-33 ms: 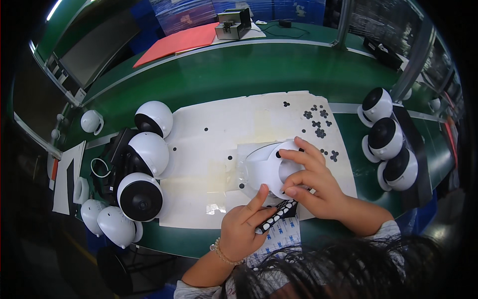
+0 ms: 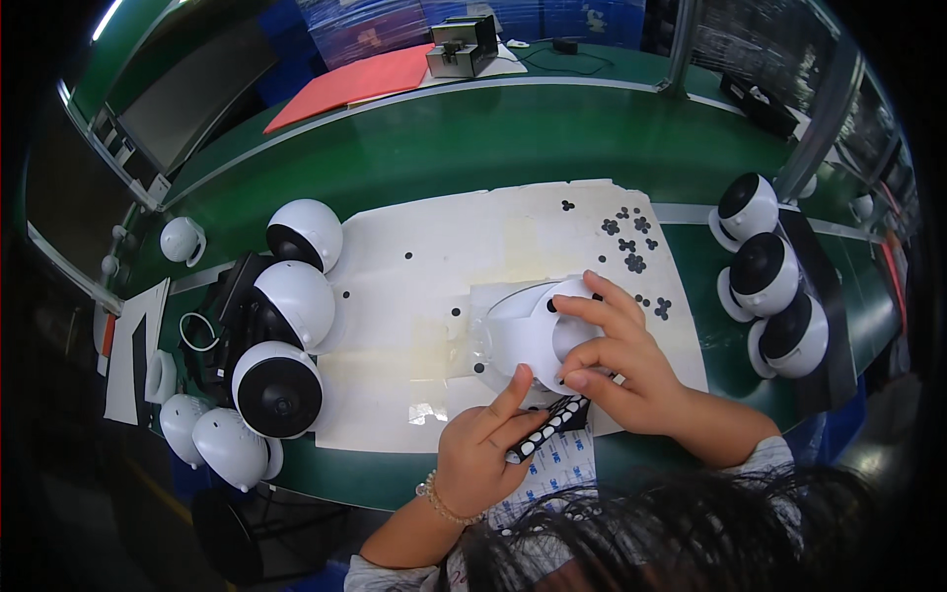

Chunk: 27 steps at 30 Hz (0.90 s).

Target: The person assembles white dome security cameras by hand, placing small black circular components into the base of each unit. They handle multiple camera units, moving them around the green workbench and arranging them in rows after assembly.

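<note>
A white rounded housing (image 2: 515, 340) with a ring-shaped base lies on the pale sheet in front of me, small black round pads on its rim. My right hand (image 2: 631, 365) is over the ring: thumb and forefinger pinch together at a small black pad at its lower edge, while other fingers rest on the far rim. My left hand (image 2: 478, 449) grips a black strip with white round spots (image 2: 543, 432) just below the housing, its forefinger stretched up to touch the housing's near side.
Several white ball-shaped cameras with black fronts (image 2: 280, 390) stand on the left, others (image 2: 764, 274) on the right. Loose black pads (image 2: 634, 263) lie at the right of the pale sheet (image 2: 395, 345). A metal box (image 2: 462, 49) and red sheet (image 2: 360, 84) sit on the back shelf.
</note>
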Each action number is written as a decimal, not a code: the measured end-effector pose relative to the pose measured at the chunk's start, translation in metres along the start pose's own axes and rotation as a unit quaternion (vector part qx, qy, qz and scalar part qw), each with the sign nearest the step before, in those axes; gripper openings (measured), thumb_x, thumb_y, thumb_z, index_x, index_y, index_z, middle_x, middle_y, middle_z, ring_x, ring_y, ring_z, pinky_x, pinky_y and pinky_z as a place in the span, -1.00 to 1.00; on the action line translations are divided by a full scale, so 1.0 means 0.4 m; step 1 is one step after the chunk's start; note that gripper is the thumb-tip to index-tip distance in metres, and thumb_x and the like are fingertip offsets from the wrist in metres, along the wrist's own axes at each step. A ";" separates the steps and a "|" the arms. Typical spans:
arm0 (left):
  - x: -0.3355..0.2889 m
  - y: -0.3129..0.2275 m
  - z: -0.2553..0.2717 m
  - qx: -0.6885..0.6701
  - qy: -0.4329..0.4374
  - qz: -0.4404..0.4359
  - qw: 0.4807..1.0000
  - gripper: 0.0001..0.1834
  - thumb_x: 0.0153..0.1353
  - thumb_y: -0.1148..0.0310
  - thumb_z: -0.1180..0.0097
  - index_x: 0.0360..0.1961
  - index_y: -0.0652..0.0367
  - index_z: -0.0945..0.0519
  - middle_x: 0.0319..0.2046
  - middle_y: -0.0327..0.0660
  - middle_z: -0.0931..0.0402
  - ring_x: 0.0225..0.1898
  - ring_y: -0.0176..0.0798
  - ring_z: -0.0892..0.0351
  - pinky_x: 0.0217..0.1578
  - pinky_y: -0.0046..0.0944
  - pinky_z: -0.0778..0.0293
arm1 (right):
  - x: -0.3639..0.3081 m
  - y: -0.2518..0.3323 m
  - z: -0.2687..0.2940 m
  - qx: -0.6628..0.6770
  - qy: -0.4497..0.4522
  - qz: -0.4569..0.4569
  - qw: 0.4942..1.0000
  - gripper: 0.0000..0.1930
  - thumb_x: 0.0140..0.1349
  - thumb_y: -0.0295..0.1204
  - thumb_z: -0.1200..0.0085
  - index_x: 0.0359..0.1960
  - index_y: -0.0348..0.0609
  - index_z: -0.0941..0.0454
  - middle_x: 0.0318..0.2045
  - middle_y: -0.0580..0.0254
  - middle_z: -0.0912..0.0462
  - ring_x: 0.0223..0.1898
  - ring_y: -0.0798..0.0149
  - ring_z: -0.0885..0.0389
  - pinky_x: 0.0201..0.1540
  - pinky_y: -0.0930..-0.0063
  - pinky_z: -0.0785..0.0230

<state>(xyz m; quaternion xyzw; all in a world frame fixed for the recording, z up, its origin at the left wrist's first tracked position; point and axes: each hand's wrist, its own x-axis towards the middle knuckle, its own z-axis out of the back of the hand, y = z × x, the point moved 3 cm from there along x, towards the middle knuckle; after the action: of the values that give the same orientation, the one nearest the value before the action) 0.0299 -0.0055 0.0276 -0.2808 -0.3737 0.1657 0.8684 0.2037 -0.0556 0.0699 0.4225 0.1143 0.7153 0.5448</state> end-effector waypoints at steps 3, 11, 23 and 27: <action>0.001 -0.001 -0.001 -0.002 0.002 0.007 1.000 -0.67 -0.36 0.55 -0.15 -0.41 0.16 -0.61 0.11 -0.07 -0.32 -0.52 -0.29 -0.51 -0.49 -0.39 -0.40 | 0.000 0.003 0.001 -0.019 0.000 0.009 1.000 -0.93 0.06 -0.36 -0.10 -0.43 -0.01 -0.56 0.09 0.14 -0.35 0.24 -0.08 -0.02 0.16 0.07 0.17; -0.001 0.000 -0.002 0.003 -0.006 0.014 1.000 -0.67 -0.36 0.54 -0.17 -0.41 0.16 -0.62 0.11 -0.06 -0.32 -0.54 -0.29 -0.51 -0.50 -0.39 -0.40 | -0.045 0.017 0.000 -0.267 -0.053 0.137 0.953 -0.79 -0.04 -0.20 -0.19 -0.34 0.13 -0.55 0.02 0.32 -0.43 0.16 0.11 -0.21 0.14 0.03 0.22; 0.007 -0.009 0.002 -0.110 0.009 0.130 0.985 -0.78 -0.24 0.62 -0.26 -0.43 0.30 -0.62 0.14 -0.05 -0.27 -0.22 -0.25 -0.58 -0.25 -0.40 -0.44 | -0.096 -0.003 -0.019 -0.174 -0.074 0.160 0.969 -0.79 -0.09 -0.33 -0.21 -0.34 0.18 -0.55 -0.29 0.59 -0.54 -0.13 0.46 -0.43 0.12 0.15 0.20; 0.006 -0.012 0.001 -0.114 -0.004 0.141 0.984 -0.77 -0.24 0.64 -0.25 -0.43 0.30 -0.62 0.14 -0.05 -0.27 -0.22 -0.24 -0.58 -0.24 -0.40 -0.44 | -0.096 0.012 -0.007 -0.203 -0.098 0.232 0.946 -0.86 -0.06 -0.38 -0.16 -0.40 0.20 -0.59 -0.27 0.58 -0.55 -0.08 0.44 -0.41 0.14 0.14 0.20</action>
<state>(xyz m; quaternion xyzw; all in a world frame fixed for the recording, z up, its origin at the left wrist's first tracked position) 0.0316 -0.0079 0.0320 -0.4267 -0.3504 0.2437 0.7974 0.2002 -0.0904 0.0528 0.3857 -0.1891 0.7849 0.4465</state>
